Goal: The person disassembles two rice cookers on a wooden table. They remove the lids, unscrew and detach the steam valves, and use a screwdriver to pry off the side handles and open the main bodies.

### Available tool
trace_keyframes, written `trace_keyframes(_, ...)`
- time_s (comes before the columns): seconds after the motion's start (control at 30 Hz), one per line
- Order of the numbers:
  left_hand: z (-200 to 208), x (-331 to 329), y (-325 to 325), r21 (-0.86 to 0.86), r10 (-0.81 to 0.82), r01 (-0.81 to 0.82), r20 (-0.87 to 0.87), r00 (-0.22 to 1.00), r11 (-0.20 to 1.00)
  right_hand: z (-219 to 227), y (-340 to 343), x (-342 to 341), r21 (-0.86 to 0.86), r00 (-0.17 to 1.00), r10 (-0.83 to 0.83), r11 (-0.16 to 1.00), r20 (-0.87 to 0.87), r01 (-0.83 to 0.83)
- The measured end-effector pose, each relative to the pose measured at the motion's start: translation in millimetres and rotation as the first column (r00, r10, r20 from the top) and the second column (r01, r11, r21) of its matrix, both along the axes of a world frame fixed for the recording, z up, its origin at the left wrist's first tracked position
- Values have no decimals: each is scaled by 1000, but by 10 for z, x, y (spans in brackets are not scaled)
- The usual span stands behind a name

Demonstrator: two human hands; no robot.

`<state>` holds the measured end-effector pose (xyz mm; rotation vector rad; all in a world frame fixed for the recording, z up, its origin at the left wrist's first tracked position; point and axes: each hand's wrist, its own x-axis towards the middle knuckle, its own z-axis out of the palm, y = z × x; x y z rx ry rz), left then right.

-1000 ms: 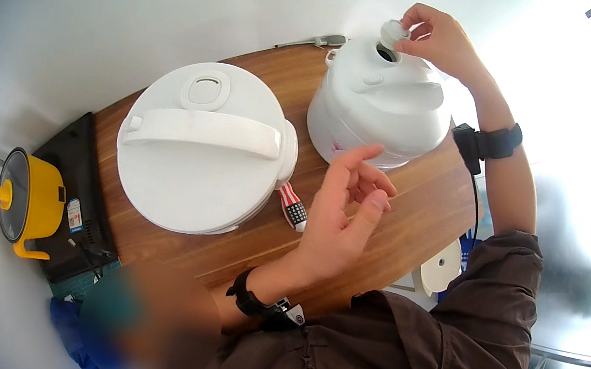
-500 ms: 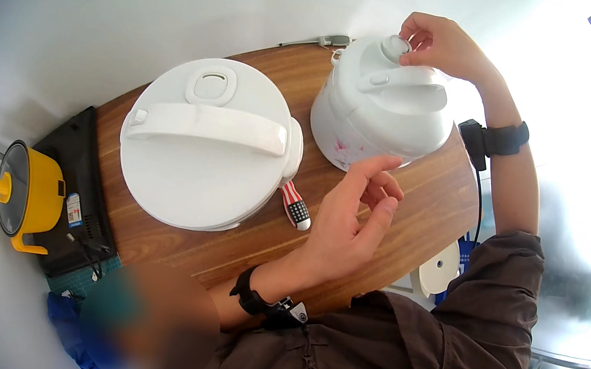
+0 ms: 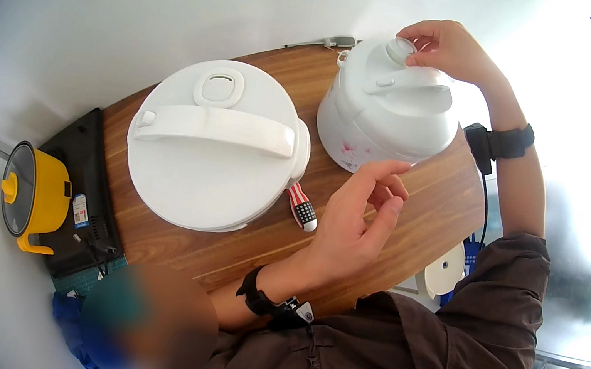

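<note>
Toward the far right of the table stands a white rice cooker (image 3: 344, 126) with pink flowers on its side and a grey-white lid handle. My right hand (image 3: 443, 49) pinches the round steam vent cap (image 3: 400, 49) on top of that cooker. The cap looks slightly tilted, and its underside is hidden. My left hand (image 3: 356, 222) is held above the wood in front of this cooker, fingers loosely curled and apart, holding nothing. To its left sits a larger white rice cooker (image 3: 209, 186), its lid closed and its handle lying across the top.
A striped, checked handle (image 3: 302, 208) pokes out beside the larger cooker. Against the wall lies a grey-handled tool (image 3: 339, 41). On the left, a yellow pot (image 3: 47, 194) with a glass lid stands on a black slab (image 3: 95, 190). The wooden table (image 3: 425, 206) has a curved right edge.
The vent cap now tilts more in my right hand's fingers. My left hand stays nearly still. The whole scene has shifted slightly to the right in view.
</note>
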<state>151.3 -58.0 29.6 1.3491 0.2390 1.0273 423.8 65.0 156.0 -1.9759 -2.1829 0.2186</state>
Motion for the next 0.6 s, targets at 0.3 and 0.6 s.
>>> trace_keyframes(0.3, -46, 26, -23, 45, 19, -17, -34, 999, 999, -32, 38, -56, 39, 996, -14, 999, 85, 11)
trace_keyframes(0.6, -16, 20, -54, 67, 28, -26, -30, 999, 997, -174, -15, 19, 110, 999, -38, 993, -4, 38)
